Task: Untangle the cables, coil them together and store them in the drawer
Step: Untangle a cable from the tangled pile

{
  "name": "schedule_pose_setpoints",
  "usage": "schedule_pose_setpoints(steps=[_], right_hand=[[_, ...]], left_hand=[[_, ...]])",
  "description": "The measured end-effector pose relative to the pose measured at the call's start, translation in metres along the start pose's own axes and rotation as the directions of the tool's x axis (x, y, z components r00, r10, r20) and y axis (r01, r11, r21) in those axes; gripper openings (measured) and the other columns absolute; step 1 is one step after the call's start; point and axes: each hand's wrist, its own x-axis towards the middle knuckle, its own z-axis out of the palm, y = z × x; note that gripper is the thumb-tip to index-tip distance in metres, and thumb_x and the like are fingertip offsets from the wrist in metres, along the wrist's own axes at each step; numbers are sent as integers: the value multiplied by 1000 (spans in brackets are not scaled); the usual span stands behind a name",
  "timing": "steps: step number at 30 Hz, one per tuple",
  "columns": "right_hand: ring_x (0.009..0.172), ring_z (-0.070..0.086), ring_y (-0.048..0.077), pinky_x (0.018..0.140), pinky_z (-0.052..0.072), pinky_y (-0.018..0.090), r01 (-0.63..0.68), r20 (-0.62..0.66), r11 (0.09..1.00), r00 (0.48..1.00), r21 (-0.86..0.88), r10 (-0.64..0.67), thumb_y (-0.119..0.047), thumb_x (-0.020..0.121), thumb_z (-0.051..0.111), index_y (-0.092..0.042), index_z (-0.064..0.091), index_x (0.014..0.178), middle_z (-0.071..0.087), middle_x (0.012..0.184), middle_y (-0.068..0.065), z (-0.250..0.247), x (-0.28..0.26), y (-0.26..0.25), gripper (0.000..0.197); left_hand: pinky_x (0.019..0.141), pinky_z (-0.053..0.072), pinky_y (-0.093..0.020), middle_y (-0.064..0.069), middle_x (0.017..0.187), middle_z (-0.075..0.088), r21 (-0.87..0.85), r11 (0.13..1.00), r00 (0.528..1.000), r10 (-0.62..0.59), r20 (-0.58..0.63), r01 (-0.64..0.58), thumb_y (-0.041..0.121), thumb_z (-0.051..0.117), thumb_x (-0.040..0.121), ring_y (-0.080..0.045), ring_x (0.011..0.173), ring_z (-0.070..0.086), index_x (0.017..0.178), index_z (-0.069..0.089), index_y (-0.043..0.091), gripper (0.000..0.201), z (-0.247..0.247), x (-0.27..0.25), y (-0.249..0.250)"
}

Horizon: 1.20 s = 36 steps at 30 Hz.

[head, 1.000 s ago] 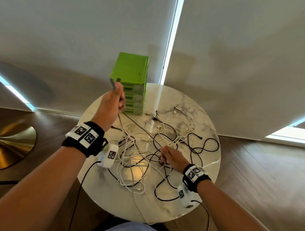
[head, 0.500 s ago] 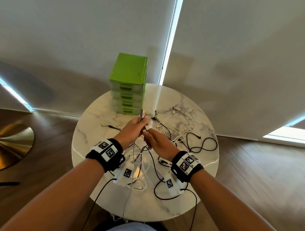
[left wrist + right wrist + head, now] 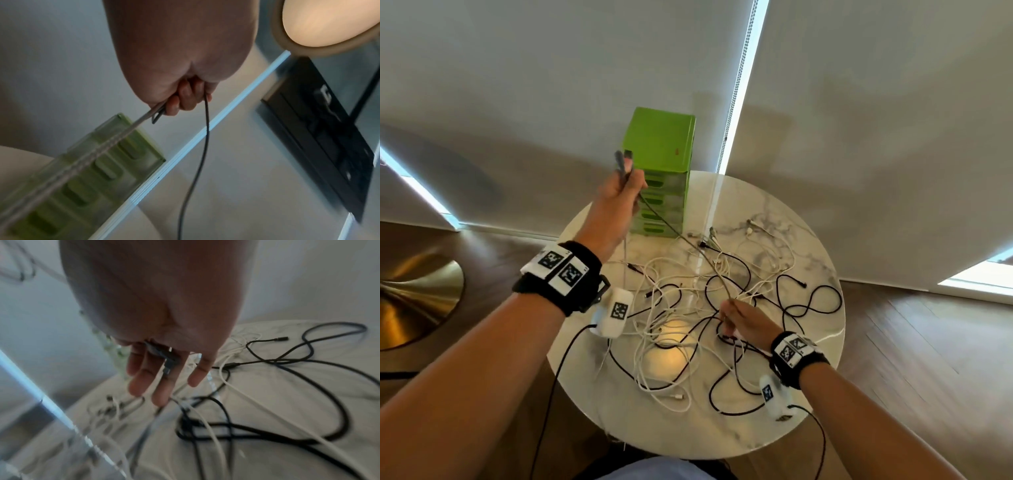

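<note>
A tangle of white and black cables lies spread over the round marble table. My left hand is raised in front of the green drawer unit and grips a grey cable, whose plug ends stick up above the fist. In the left wrist view the fingers curl round that grey cable. It runs taut down to my right hand, which pinches it low over the tangle. In the right wrist view the fingers point down over black cables. All the drawers look closed.
The drawer unit stands at the table's far edge by the window blinds and their bead chain. A brass disc sits on the wooden floor to the left. Wrist-camera leads hang from both arms over the near table edge.
Half a second ago both hands met over the table's middle. Since then my left hand has risen toward the drawer unit and my right hand has dropped back to the tangle, stretching the grey cable between them.
</note>
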Motion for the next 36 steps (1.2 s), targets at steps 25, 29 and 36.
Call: schedule_pose_setpoints(steps=[25, 29, 36], right_hand=[[62, 53, 22, 66, 50, 36, 128, -463, 839, 872, 529, 159, -25, 109, 38, -4, 48, 121, 52, 70, 5, -53, -167, -4, 26], [68, 57, 14, 66, 47, 29, -116, -605, 990, 784, 76, 138, -34, 107, 39, -21, 56, 98, 60, 77, -8, -58, -184, 28, 23], [137, 42, 32, 113, 35, 48, -521, -389, 851, 800, -72, 457, -31, 96, 48, -23, 41, 145, 43, 150, 8, -30, -181, 70, 50]], left_hand=[[63, 37, -34, 14, 58, 44, 160, 987, 624, -144, 768, 31, 56, 49, 100, -12, 58, 39, 92, 59, 18, 40, 236, -116, -54], [60, 34, -31, 4, 66, 37, 128, 981, 627, -191, 755, 146, 51, 38, 106, -12, 59, 35, 90, 58, 15, 44, 237, -116, -53], [55, 28, -24, 4, 63, 32, -51, 903, 528, -202, 825, 426, 44, 31, 109, -12, 55, 25, 84, 48, 13, 43, 220, -113, -41]])
